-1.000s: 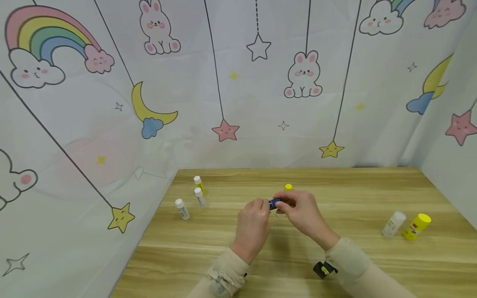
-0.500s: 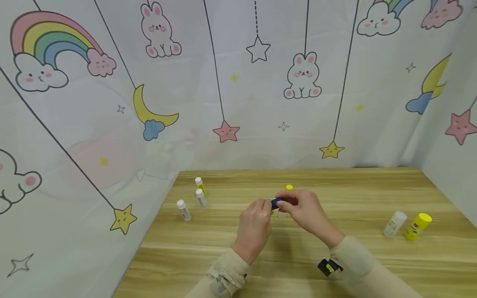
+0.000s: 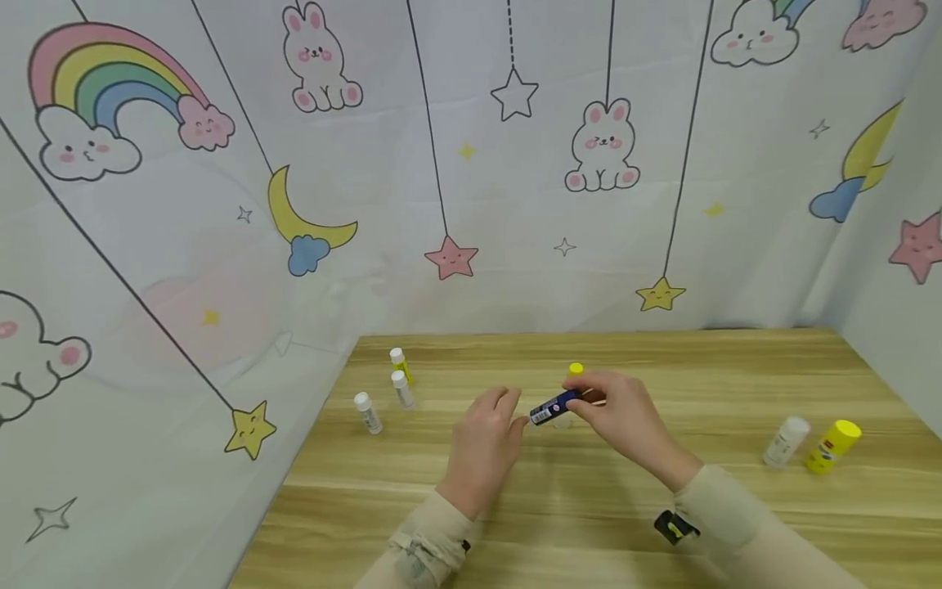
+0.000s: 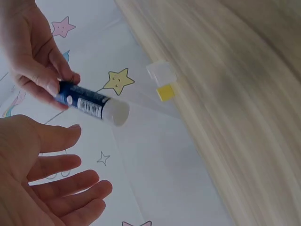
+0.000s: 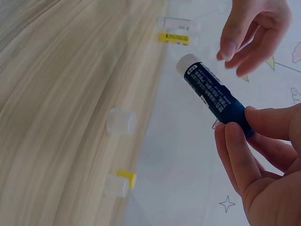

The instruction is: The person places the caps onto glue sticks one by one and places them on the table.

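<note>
My right hand (image 3: pixel 621 417) pinches a dark blue glue stick (image 3: pixel 553 407) by one end between thumb and fingers. The stick slants above the table, and its white end (image 4: pixel 116 112) shows in the left wrist view. My left hand (image 3: pixel 482 450) lies beside that end with a gap between them. In the left wrist view its fingers (image 4: pixel 70 188) are spread loosely and hold nothing. Behind the right hand stand a yellow-capped stick (image 3: pixel 576 370) and a whitish tube (image 3: pixel 562 420), both partly hidden.
At the table's left stand a white glue stick (image 3: pixel 368 414), another white one (image 3: pixel 402 390) and a yellow one with a white cap (image 3: pixel 400 364). On the right are a white tube (image 3: pixel 786 442) and a yellow glue stick (image 3: pixel 833 447). A printed curtain (image 3: pixel 515 303) hangs behind the wooden table (image 3: pixel 574 515).
My left hand has let go of the blue glue stick and drawn back to the left. More of the stick now shows, held by the right hand alone, which has shifted slightly right.
</note>
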The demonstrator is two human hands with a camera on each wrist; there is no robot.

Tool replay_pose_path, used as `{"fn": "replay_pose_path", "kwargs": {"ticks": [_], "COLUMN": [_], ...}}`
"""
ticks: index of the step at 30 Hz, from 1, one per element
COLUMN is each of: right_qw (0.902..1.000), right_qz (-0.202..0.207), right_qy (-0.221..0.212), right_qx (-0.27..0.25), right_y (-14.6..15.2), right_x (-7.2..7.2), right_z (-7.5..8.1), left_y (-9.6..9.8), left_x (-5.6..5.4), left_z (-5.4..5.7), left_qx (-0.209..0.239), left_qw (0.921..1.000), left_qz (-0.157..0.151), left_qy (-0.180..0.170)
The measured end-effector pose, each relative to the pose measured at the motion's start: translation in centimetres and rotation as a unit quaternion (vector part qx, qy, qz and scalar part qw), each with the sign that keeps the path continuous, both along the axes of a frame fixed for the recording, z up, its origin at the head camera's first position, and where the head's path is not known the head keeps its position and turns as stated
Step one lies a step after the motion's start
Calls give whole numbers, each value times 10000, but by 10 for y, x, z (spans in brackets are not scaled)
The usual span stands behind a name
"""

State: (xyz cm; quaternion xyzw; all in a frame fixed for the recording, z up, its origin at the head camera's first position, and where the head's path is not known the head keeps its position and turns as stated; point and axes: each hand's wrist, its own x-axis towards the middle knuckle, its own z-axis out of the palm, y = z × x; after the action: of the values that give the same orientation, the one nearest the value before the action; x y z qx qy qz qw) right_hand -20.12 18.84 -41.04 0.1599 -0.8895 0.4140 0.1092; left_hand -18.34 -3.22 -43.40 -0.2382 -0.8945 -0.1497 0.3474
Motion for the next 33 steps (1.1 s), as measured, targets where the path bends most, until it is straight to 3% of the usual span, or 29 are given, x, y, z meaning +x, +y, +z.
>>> {"fn": "replay_pose_path", "kwargs": {"ticks": [11,17,26,33], "right_qw": [9966,9924,9881,9858], "right_qz": [50,93,114,73], "right_qy": [247,287,393,347], "right_qx": [779,1194,1480,1639], "right_y": [29,48,65,80], "right_x": [1,5,8,14], "right_z": [-5,-6,-9,-9], "left_y": [-34,-60,-88,-103], "left_x": [-12,-18,-25,-31], "left_z": [10,15,24,22], "left_qx": [414,760,1186,1298], "left_qw": [9986,9954,9889,9857], "left_qz": [276,588,894,1069], "left_qy": [185,-19,36,-142]}}
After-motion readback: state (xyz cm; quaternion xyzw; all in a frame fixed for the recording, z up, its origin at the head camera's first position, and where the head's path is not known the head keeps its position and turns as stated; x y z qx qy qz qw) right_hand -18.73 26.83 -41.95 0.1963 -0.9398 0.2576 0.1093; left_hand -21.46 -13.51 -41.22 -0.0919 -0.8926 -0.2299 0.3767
